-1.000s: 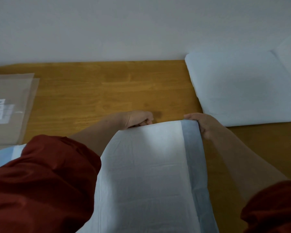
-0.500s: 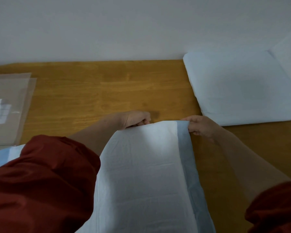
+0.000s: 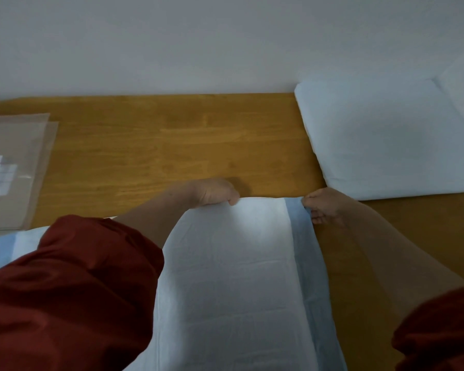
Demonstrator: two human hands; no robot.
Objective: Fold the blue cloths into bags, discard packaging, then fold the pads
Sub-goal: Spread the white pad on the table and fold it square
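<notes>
Both arms are stretched forward. The left forearm [image 3: 156, 218] comes in bare from the lower left, out of a bunched red left sleeve [image 3: 73, 290]. The left hand [image 3: 214, 193] sits knuckles up, fingers curled down over the far edge of the pad [image 3: 233, 277]. The right forearm [image 3: 386, 250] angles in from the right sleeve [image 3: 437, 330]. The right hand [image 3: 326, 207] pinches the pad's far right corner, fingers bunched. The hands are level and apart.

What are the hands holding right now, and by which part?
Both hold the pad by its far edge: the left hand grips the white part, the right hand pinches the blue corner.
</notes>
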